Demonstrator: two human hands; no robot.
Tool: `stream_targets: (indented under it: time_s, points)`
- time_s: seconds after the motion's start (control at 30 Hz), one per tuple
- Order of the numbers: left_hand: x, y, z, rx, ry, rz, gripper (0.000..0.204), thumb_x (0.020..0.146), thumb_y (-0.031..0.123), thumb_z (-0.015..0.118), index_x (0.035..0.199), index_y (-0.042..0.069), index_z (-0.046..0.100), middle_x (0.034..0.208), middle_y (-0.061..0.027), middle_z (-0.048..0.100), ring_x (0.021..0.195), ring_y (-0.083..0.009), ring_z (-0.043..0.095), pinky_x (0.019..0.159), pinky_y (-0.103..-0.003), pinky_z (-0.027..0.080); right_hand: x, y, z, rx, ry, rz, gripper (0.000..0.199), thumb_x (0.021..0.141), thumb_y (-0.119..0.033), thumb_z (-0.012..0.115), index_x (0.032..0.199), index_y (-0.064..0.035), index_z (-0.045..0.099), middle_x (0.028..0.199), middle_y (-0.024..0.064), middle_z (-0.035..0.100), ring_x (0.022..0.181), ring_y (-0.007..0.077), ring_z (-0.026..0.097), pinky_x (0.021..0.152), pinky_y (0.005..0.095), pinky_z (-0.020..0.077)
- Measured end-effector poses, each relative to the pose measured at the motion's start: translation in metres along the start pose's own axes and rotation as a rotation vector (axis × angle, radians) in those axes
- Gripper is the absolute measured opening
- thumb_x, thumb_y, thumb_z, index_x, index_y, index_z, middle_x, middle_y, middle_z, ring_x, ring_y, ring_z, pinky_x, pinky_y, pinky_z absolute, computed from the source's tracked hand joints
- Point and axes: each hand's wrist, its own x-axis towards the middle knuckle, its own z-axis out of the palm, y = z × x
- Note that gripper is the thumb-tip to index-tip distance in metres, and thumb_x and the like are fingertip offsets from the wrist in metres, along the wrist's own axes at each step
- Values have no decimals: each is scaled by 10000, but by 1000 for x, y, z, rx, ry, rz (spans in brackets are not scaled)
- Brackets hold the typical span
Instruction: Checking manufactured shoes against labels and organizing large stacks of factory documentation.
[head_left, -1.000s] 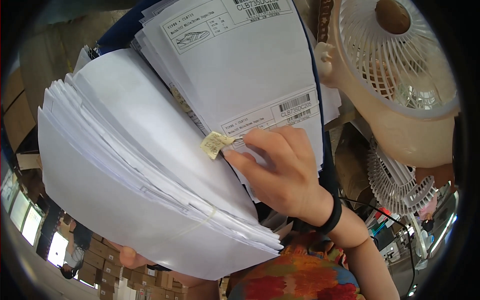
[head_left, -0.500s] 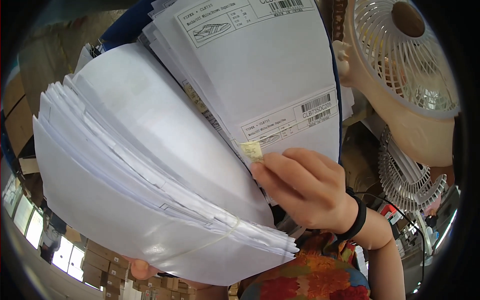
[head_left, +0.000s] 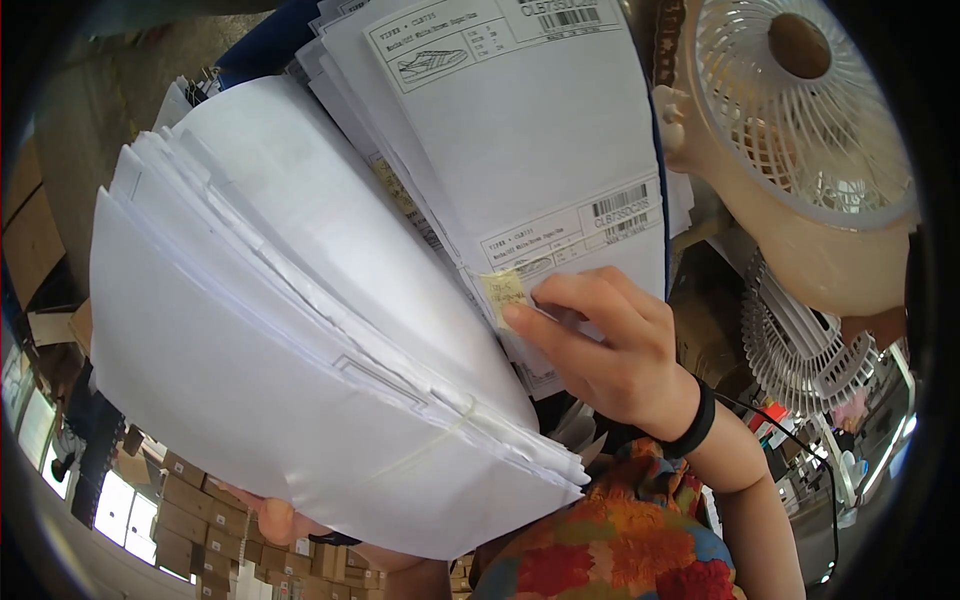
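A thick bundle of white paper sheets [head_left: 230, 340] is bent over to the left, with a rubber band [head_left: 415, 462] across its lower part. My left hand [head_left: 278, 522] grips this bundle from beneath; most of its fingers are hidden by the paper. To the right lies another stack of sheets with printed shoe labels [head_left: 540, 130], each bearing a line drawing and barcode. A small yellow paper slip [head_left: 503, 290] lies on the top sheet, near its left edge. My right hand [head_left: 615, 350] has its thumb tip against the slip, the index finger raised apart from it.
A cream desk fan [head_left: 790, 260] with a round grille stands at the right, and a slotted white plastic piece [head_left: 800, 350] is below it. A dark blue folder edge [head_left: 265, 45] shows behind the papers. Stacked cardboard boxes [head_left: 200, 515] stand in the lower-left background.
My right thumb and index finger have parted from their pinch on the yellow slip, which now lies flatter on the sheet. The left bundle has shifted slightly to the right in view.
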Motion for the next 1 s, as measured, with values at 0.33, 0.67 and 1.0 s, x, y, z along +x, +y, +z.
stream_targets:
  time_s: [0.33,0.67,1.0]
  points:
    - [-9,5,7,-4,-25,89,620,753,301,576,1236,-80,500,1240,-233,541,1066,-286,585,873,-395,503,0,0,3,126,57,120,272,633,-17,758,885,-112,727,914,19,627,720,177,612,559,272,498]
    - [-8,10,7,13,-58,191,609,760,301,570,1230,-80,501,1237,-231,543,1064,-282,586,870,-391,506,-2,1,3,169,59,168,228,651,7,777,844,-99,721,894,33,627,702,165,603,569,259,502]
    - [-1,14,10,14,-82,306,599,768,302,563,1225,-80,502,1234,-229,544,1062,-277,588,866,-387,508,-5,5,5,184,52,153,209,670,2,796,848,-85,729,907,52,625,680,168,599,582,259,506]
